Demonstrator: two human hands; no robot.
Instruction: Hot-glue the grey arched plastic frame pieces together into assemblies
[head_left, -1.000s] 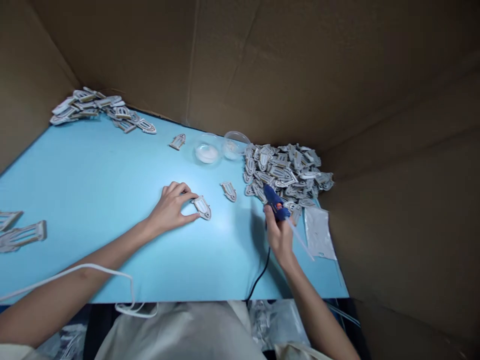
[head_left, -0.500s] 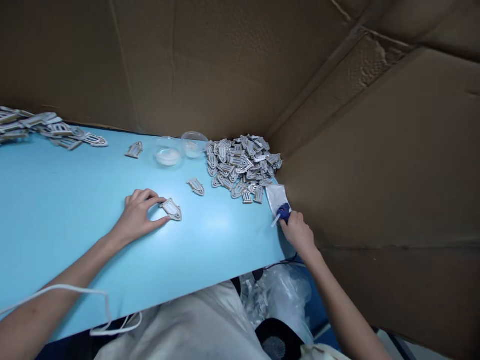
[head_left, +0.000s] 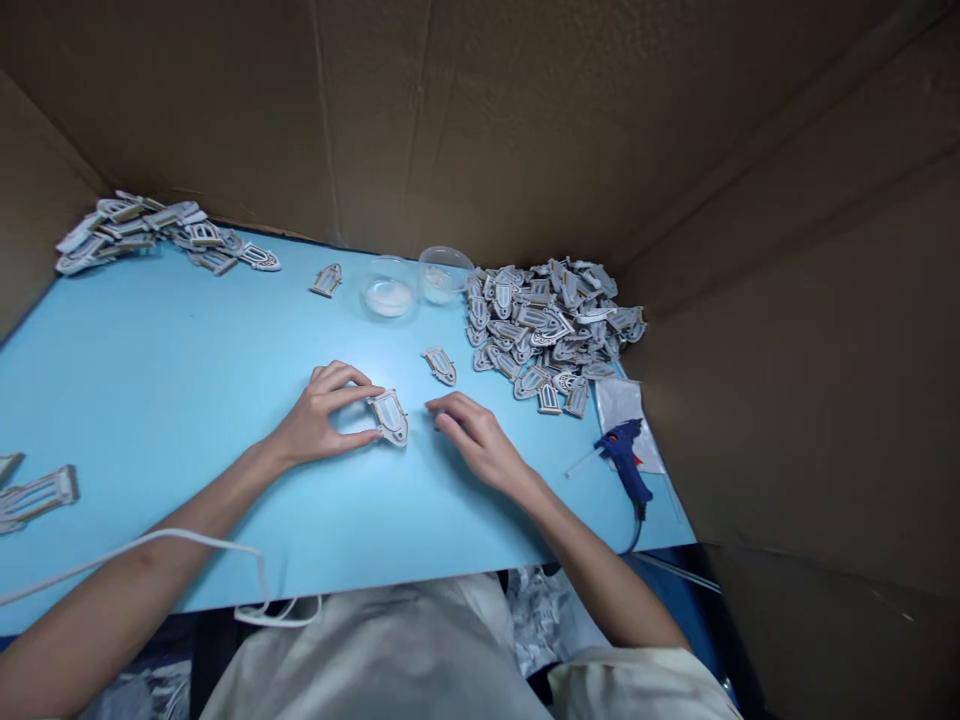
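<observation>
My left hand (head_left: 324,412) pinches a flat grey arch-shaped piece (head_left: 391,415) lying on the light blue table (head_left: 187,370), thumb and forefinger on its left edge. My right hand (head_left: 474,438) rests just right of that piece, fingers stretched toward it and holding nothing. Another single grey piece (head_left: 439,365) lies a little beyond my right hand. The blue glue gun (head_left: 626,462) lies on its side near the table's right front corner, its cord hanging over the edge.
A large heap of grey pieces (head_left: 547,325) fills the back right. A smaller heap (head_left: 150,232) sits back left, with a lone piece (head_left: 327,280) nearby. Two clear round dishes (head_left: 390,292) stand at the back. Cardboard walls (head_left: 525,120) enclose the table.
My right hand set the glue gun down at the right front corner and moved left, empty, beside the piece that my left hand keeps pinching. The view swung right, then back.
</observation>
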